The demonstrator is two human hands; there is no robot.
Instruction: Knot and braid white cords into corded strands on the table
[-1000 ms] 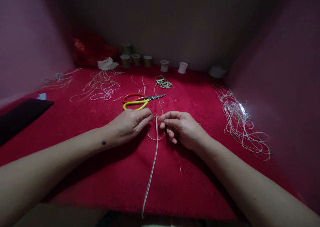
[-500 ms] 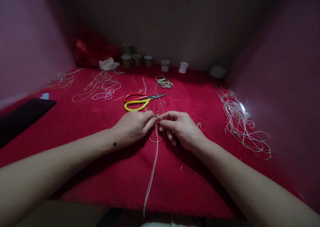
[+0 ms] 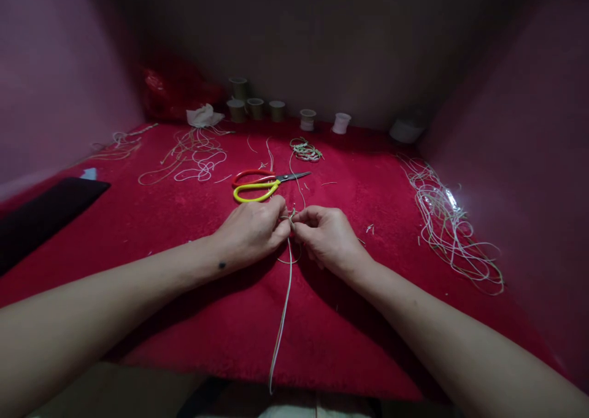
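My left hand (image 3: 254, 226) pinches thin cords (image 3: 286, 301) between thumb and fingers, near the middle of the red cloth. Across from it, my right hand (image 3: 329, 236) has thumb and index finger pressed together on the same cords, close to a small knotted spot. From there the pale strands hang toward me, down to the cloth's front edge, and a thin loop shows below the fingers. Just beyond my left hand lie scissors (image 3: 257, 185) with one red and one yellow handle, blades pointing right. The exact knot is partly hidden by my fingertips.
Several thread spools (image 3: 277, 111) stand along the back wall beside a red plastic bag (image 3: 172, 92). A braided green-white cord bundle (image 3: 306, 150) lies behind the scissors. Loose cords (image 3: 453, 240) spread at right, more cords (image 3: 200, 160) at left. A black object (image 3: 55, 215) lies far left.
My right thumb and index finger have closed in on the cords beside my left hand. The loop below the hands shows less now. The whole view has shifted slightly.
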